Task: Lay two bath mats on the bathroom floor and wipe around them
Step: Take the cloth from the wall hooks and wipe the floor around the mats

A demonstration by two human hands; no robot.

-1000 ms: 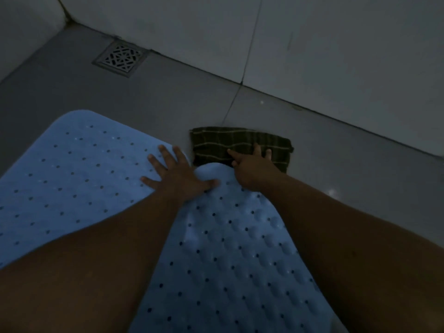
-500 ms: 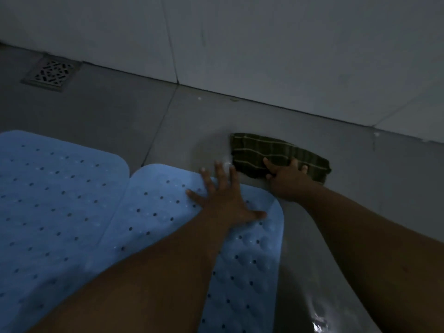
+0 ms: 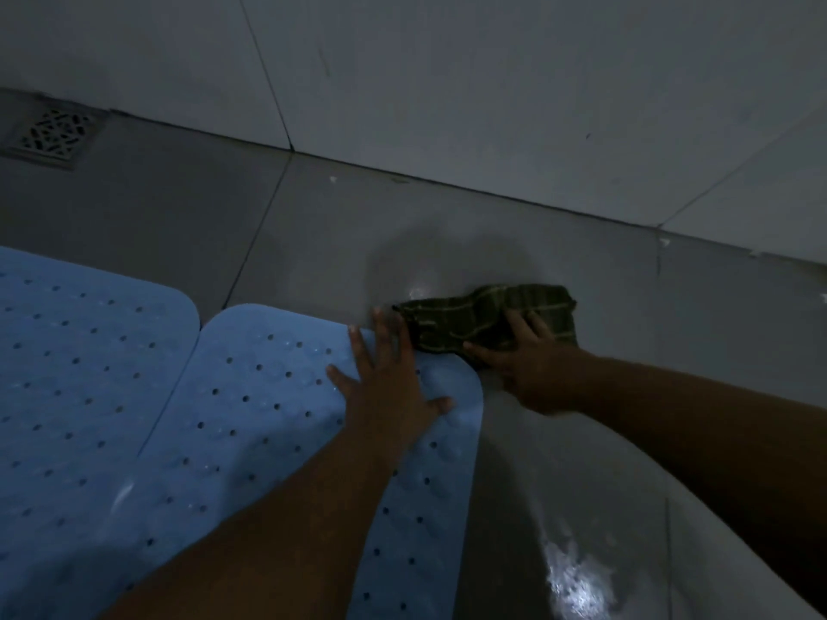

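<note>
Cloth [image 3: 488, 317] is now bunched rightward under the right hand [image 3: 523, 364], fingers pressed on it. Left hand [image 3: 389, 387] is spread wide on the mat [image 3: 268, 396]. Mat corner may be lifted if the cloth snags.

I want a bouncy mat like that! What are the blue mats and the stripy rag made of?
The blue mats look like soft rubber or plastic: smooth, a bit shiny, with rows of punched holes and rounded bumps. The stripy rag looks like woven cloth, dark green with pale lines, and it bunches into folds under the right hand. The exact material is a guess.
</note>
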